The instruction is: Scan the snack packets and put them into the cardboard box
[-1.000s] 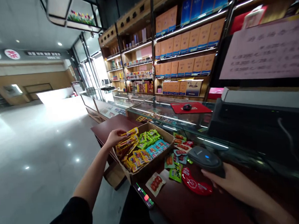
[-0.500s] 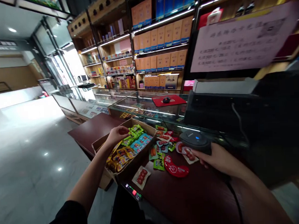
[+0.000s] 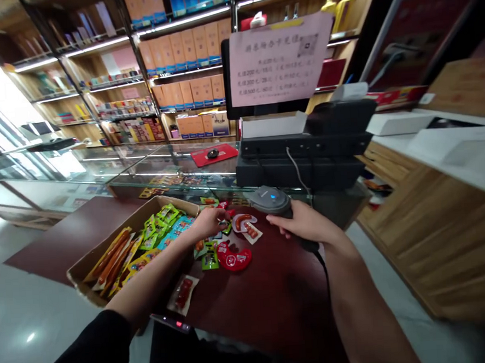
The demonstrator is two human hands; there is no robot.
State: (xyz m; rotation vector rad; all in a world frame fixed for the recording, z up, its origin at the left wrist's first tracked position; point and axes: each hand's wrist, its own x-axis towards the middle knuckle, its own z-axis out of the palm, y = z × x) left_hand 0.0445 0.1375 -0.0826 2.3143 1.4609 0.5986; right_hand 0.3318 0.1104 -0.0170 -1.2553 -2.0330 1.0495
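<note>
Right grip (image 3: 308, 221): closed around the scanner (image 3: 271, 200), whose blue light is lit; held over the right far part of the bench (image 3: 282, 294). The scanner's cable (image 3: 324, 269) drops from the handle toward the near side.

Left grip (image 3: 209, 222): fingers curled and lowered at the loose packets just right of the box (image 3: 83, 291); whether it has hold of one cannot be told. The forearm crosses over the box's near right side and hides part of its rim.

Packets: a curved sausage pack (image 3: 244, 221) and a white packet (image 3: 252, 232) overlap between the two grips; nearer lie a green packet (image 3: 210, 258) and a red packet (image 3: 234, 258), side by side. A lone packet (image 3: 184, 294) sits apart, close to the bench's near edge, with a phone (image 3: 171, 323) at that edge.

Room: the widest stretch of bare bench runs right and near of the red packet. On the far side, the glass case (image 3: 135, 171) and register (image 3: 302, 161) bound the working space.
</note>
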